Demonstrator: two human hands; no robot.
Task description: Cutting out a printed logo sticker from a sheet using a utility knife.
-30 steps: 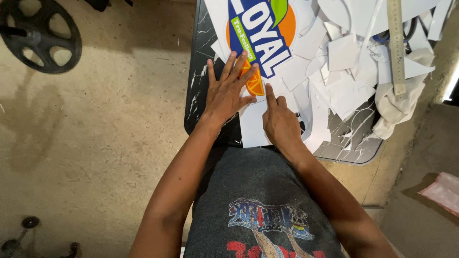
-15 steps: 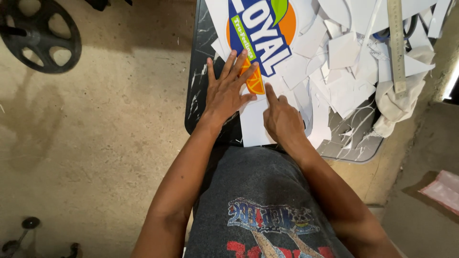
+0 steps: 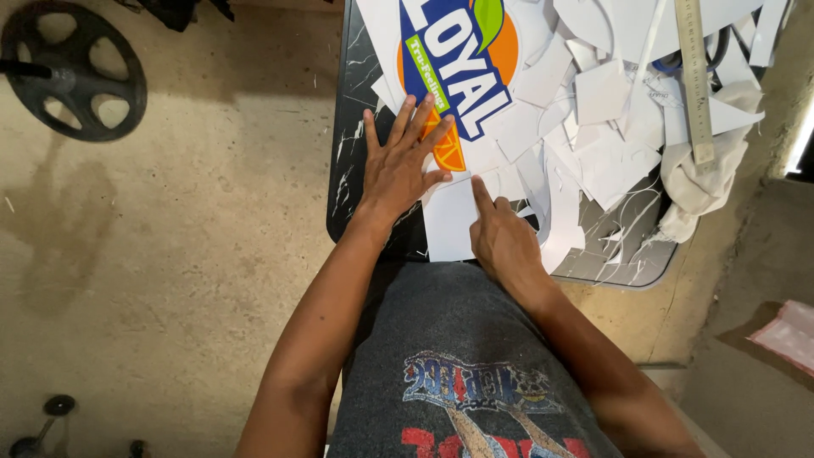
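Note:
My left hand (image 3: pixel 402 167) lies flat with fingers spread on the near end of a large printed sticker sheet (image 3: pixel 462 68), white with a blue, orange and green logo. My right hand (image 3: pixel 502 237) rests beside it on the sheet's plain white lower part (image 3: pixel 449 225), its index finger stretched out and pressing on the paper, the other fingers curled. Both hands sit at the near edge of a black marble-patterned table (image 3: pixel 349 153). Neither hand holds anything.
Several white paper offcuts (image 3: pixel 593 127) cover the table's right half. A metal ruler (image 3: pixel 694 76) lies on them, with a crumpled white cloth (image 3: pixel 704 182) under it. A black wheel (image 3: pixel 72 69) lies on the concrete floor at left. A pink packet (image 3: pixel 788 335) is at right.
Almost nothing differs; both hands stay pressed on the sheet in the same places, with only a slight shift of the view.

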